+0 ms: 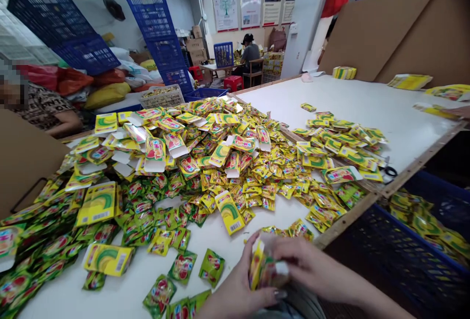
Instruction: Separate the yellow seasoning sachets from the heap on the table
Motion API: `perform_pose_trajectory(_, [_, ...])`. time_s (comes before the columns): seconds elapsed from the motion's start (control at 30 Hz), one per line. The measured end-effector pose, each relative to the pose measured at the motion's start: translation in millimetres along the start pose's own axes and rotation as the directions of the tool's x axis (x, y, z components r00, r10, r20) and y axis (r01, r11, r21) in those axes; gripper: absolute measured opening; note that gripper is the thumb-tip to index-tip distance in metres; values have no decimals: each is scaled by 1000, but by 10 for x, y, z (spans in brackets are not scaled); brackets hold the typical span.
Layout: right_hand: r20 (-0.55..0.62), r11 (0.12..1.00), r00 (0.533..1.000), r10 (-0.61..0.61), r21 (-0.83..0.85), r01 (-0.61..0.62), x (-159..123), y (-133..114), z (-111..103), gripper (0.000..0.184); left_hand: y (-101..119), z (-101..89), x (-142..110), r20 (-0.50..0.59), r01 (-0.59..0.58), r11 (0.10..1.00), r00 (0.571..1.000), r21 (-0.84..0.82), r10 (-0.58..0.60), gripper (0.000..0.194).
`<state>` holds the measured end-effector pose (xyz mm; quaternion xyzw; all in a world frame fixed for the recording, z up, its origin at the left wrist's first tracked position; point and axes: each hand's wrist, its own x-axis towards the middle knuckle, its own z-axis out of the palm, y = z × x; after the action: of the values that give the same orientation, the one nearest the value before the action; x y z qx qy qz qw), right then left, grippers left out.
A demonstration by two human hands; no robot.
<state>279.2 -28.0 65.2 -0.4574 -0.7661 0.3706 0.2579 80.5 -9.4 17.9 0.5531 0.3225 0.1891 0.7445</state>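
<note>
Both my hands meet at the bottom middle, just over the table's near edge. My left hand [238,287] cups a small yellow box [257,265] from below and the side. My right hand [304,267] closes over the box from the right, fingers on a stack of sachets [273,272] in its open end. A big heap of yellow and green sachets [205,172] covers the white table [367,101] in front of me. Flat yellow cartons [97,204] lie scattered on the heap.
A blue crate [411,255] with filled yellow boxes stands low at the right. Black scissors [389,171] lie near the table's right edge. A person sits at the left [47,108], another at a far table [249,55]. Stacked blue crates [161,40] and cardboard sheets [385,30] line the back.
</note>
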Motion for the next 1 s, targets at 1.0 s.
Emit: perform_pose_trajectory(1.0, [-72, 662, 778, -624, -579, 477, 372, 147, 468, 24, -205, -408, -272, -449, -60, 935, 886, -349, -111, 51])
